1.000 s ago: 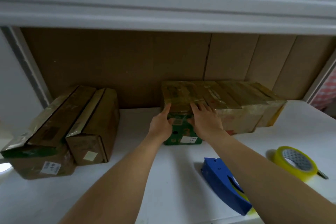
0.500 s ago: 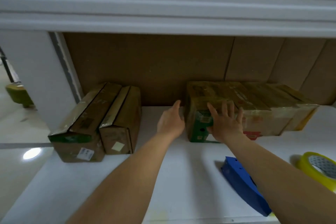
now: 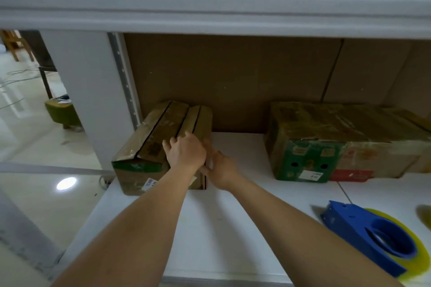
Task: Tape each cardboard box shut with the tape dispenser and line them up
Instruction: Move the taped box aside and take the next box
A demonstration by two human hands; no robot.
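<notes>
**Both hands on the narrow box at the left of the shelf**

We record a white shelf surface (image 3: pixel 245 228) backed by a brown cardboard panel (image 3: pixel 233 81), with a white upright (image 3: pixel 88 91) at its left end. At the far right lies a row of taped cardboard boxes (image 3: pixel 349 123), side by side against the backing; the leftmost of them shows a green end face (image 3: pixel 305 161) with a white label. At the far left stand two untaped boxes, touching: a wider box (image 3: pixel 144 144) with a green-edged flap, and just to its right a narrow box (image 3: pixel 198 121).

The left hand (image 3: pixel 185 154) rests on top of the narrow box near its front end, fingers spread and only slightly bent. The right hand (image 3: pixel 221 168) lies against that box's right side, fingers extended along it; we cannot tell whether the thumb hooks the front edge.

The blue tape dispenser (image 3: pixel 370 237), loaded with yellow tape, lies at the near right of the shelf, well apart from both hands. A yellow object (image 3: pixel 425 214) is cut off by the right edge.
</notes>
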